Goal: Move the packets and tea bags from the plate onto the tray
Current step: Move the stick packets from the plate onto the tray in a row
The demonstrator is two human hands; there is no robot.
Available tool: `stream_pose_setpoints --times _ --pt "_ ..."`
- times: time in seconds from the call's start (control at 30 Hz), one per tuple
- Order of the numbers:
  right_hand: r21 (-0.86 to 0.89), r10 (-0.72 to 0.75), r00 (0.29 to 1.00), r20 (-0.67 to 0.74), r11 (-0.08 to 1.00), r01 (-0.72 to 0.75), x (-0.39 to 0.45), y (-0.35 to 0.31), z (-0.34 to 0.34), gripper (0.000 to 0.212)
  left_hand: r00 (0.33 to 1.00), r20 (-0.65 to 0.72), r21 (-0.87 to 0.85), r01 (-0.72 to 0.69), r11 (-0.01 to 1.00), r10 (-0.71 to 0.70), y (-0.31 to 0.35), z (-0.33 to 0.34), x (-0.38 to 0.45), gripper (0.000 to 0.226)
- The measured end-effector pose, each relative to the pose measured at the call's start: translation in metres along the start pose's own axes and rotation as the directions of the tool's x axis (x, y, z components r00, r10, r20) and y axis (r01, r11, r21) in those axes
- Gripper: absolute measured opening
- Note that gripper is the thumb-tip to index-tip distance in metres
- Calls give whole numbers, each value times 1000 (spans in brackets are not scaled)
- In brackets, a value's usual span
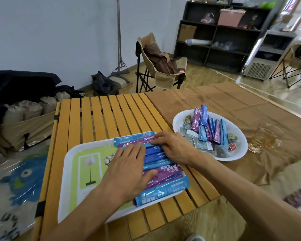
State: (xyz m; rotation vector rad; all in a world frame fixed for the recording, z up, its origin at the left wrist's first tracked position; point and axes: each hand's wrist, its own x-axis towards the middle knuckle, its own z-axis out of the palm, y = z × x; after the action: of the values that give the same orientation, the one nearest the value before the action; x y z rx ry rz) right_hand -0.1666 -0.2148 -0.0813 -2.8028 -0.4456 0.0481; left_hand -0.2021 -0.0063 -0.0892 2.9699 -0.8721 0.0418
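Slatted yellow wooden table (101, 117) runs under both your forearms, with a brown cloth (233, 108) covering the surface beyond your right wrist. Your left hand (128, 169) lies flat, fingers straight, pressing on the row of stick packets (163, 171) laid side by side on the white tray (66, 180); it grips nothing. Your right hand (174, 146) is just ahead of the left, fingers extended with the tips on the far purple and light-blue packets at the tray's far edge; it touches them and does not curl round any. Packets on the tray come in light blue, dark blue and purple; their printing is white and mostly too small or blurred to read, though "10g" shows near the end of the packet nearest you (161, 192). Tray's liner, to the left of your left hand, shows a lamp drawing on green. White plate (236, 153) sits on the cloth just to the right of your right hand, apart from the tray; it holds more upright-leaning stick packets (208, 127) of the same colours, plus grey sachets and tea bags (221, 151), one with a small red tag. Printing there is not legible. Clear glass (264, 138) stands on the cloth beside the plate, farther right.
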Motion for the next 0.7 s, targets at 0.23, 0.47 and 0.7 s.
stream_pose_setpoints --times 0.23,0.47,0.7 --pt "211 293 901 -321 949 -233 -2 18 -10 29 999 42 27 -10 1000 8 -1 5 1 94" --pt "53 728 607 -320 653 -756 -26 71 -40 27 998 66 35 -8 999 6 -1 7 1 96" --pt "-27 746 624 -233 636 -771 -31 69 -41 29 998 70 37 2 999 -4 1 5 1 94"
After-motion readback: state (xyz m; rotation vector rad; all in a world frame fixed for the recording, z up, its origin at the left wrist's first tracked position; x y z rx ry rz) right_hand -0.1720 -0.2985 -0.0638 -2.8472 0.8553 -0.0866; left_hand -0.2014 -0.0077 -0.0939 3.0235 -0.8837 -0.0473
